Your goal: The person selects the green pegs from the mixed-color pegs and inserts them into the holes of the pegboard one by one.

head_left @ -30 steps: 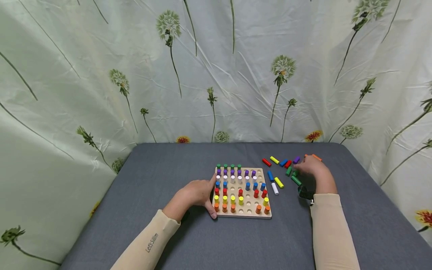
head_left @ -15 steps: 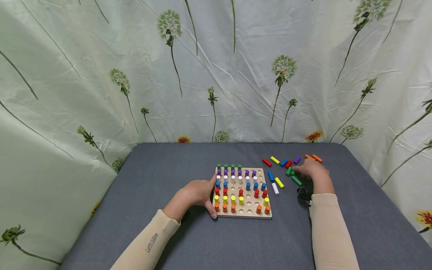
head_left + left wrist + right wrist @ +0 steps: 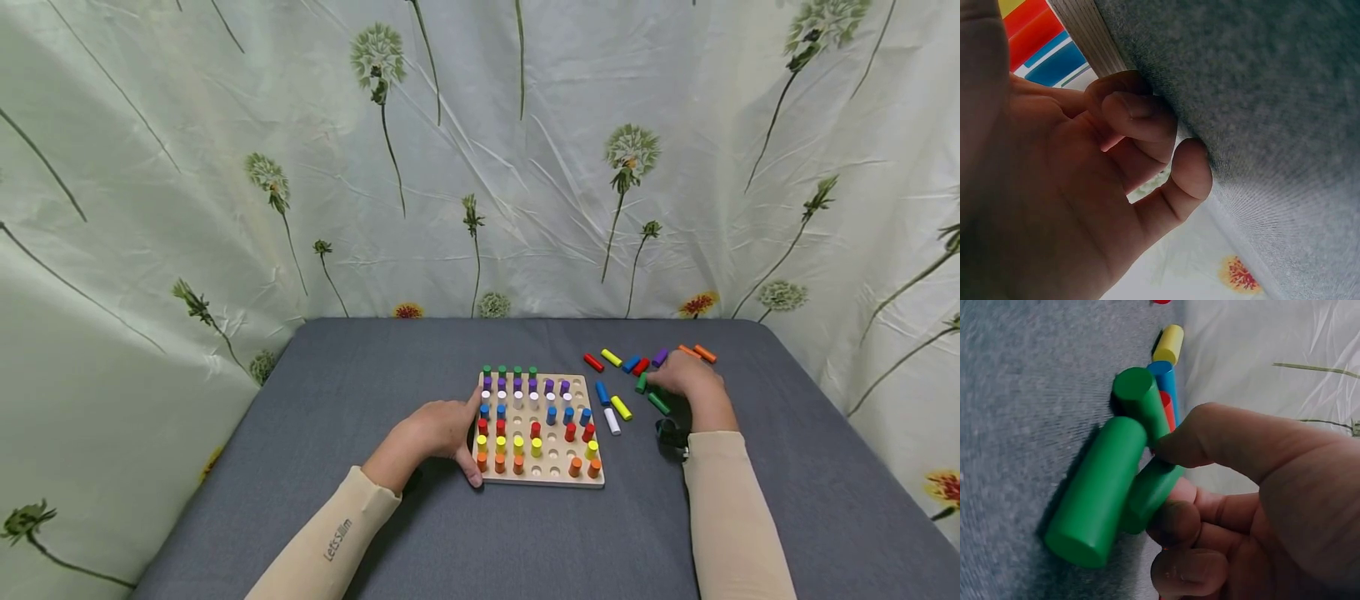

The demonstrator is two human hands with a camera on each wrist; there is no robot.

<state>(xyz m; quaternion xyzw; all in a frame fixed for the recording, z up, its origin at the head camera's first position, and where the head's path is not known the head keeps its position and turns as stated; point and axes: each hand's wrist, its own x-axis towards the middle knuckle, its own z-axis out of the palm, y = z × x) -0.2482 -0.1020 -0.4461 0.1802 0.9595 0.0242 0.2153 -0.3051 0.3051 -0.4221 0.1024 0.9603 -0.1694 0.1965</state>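
A square wooden pegboard (image 3: 540, 477) stands mid-table, with rows of coloured pegs upright in part of its holes. My left hand (image 3: 438, 429) holds its left side, thumb by the near corner and index finger along the edge. In the left wrist view, curled fingers (image 3: 1138, 119) lie against the wooden edge. To the right of the board my right hand (image 3: 690, 381) pinches a short-looking green peg (image 3: 1155, 487) between thumb and fingers, low over the table. Beside it lie a larger-looking green peg (image 3: 1097, 494) and another green peg (image 3: 1138, 394); the fingers partly hide the pinched one.
Loose pegs lie right of the board: a red peg (image 3: 593, 362), yellow peg (image 3: 621, 407), white peg (image 3: 612, 421), blue peg (image 3: 602, 392), purple peg (image 3: 660, 357) and orange peg (image 3: 705, 353), among others. A flowered curtain (image 3: 525, 208) hangs behind the grey table (image 3: 375, 358).
My right hand has shifted slightly left and nearer, over the green pegs, and now pinches one of them. My left hand and the pegboard have stayed in place.
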